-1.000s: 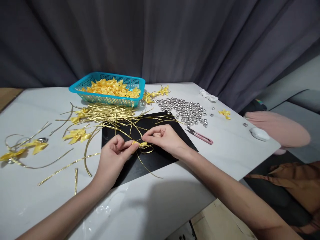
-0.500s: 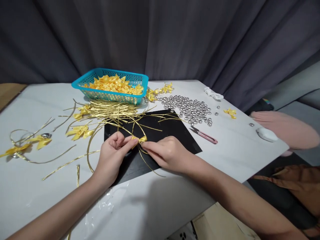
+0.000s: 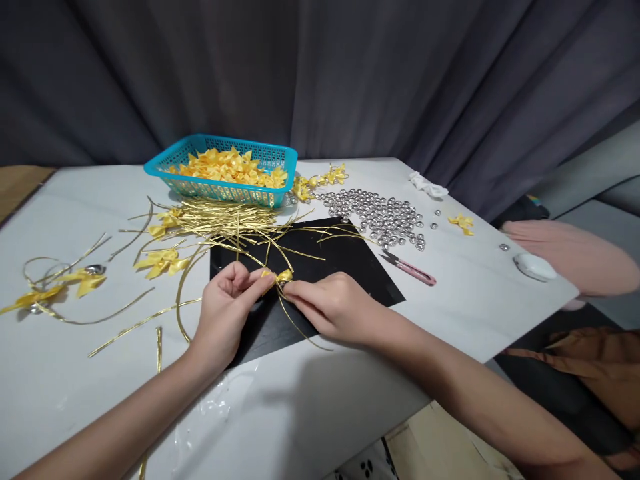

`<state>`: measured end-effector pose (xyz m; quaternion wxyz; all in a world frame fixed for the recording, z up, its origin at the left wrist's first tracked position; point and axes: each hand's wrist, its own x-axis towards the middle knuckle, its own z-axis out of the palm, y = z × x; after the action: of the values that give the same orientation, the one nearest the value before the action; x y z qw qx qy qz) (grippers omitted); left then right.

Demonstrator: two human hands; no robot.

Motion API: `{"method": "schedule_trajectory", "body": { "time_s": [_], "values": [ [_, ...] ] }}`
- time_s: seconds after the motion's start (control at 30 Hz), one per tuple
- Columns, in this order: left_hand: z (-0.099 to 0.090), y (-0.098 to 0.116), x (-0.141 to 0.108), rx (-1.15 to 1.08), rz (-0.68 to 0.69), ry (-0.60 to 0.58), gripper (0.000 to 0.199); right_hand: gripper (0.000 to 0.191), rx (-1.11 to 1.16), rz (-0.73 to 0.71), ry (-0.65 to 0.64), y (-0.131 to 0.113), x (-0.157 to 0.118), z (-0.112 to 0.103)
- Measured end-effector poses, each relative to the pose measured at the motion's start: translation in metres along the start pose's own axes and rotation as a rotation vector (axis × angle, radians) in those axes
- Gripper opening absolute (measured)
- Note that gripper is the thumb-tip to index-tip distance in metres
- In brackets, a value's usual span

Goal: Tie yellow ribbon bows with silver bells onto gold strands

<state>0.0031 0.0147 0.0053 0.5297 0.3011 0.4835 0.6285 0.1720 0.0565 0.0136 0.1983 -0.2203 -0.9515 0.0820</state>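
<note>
Over a black sheet (image 3: 320, 260), my two hands meet at a small yellow ribbon bow (image 3: 285, 275). My left hand (image 3: 226, 310) is closed, pinching the bow's left side between thumb and finger. My right hand (image 3: 340, 305) pinches at the bow's right side, on gold cord (image 3: 295, 317) whose loose end trails down to the right. Something small and shiny shows at the right fingertips, partly hidden. More gold cords (image 3: 225, 220) lie bundled just beyond the hands.
A blue basket (image 3: 220, 190) of yellow ribbon bows stands at the back. Silver beads (image 3: 380, 217) are spread right of it. Pink-handled snips (image 3: 410, 268) lie near the sheet's right edge. Bows with cords (image 3: 160, 263) lie at left; a white oval object (image 3: 534, 267) sits far right.
Both hands hold nearly the same place and pinch. The bow's right loop has tilted slightly under the right fingertips; the view has shifted a little.
</note>
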Motion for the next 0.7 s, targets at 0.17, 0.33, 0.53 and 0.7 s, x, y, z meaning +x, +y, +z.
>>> {"method": "schedule_trajectory", "body": {
  "time_s": [0.17,0.33,0.53,0.7],
  "values": [
    [-0.001,0.0,0.0,0.01,-0.001,0.002,0.046,0.027,0.102,0.06,-0.017,-0.001,0.001,-0.002],
    [0.0,-0.001,0.001,0.028,0.008,0.01,0.047,0.023,0.171,0.091,-0.055,-0.001,0.002,-0.005],
    [0.0,-0.003,-0.002,0.086,0.014,0.019,0.048,0.024,0.211,0.111,-0.145,-0.002,0.003,-0.013],
    [-0.001,-0.005,-0.002,0.123,0.022,0.014,0.047,0.02,0.261,0.105,-0.19,-0.002,0.004,-0.017]
  ]
}}
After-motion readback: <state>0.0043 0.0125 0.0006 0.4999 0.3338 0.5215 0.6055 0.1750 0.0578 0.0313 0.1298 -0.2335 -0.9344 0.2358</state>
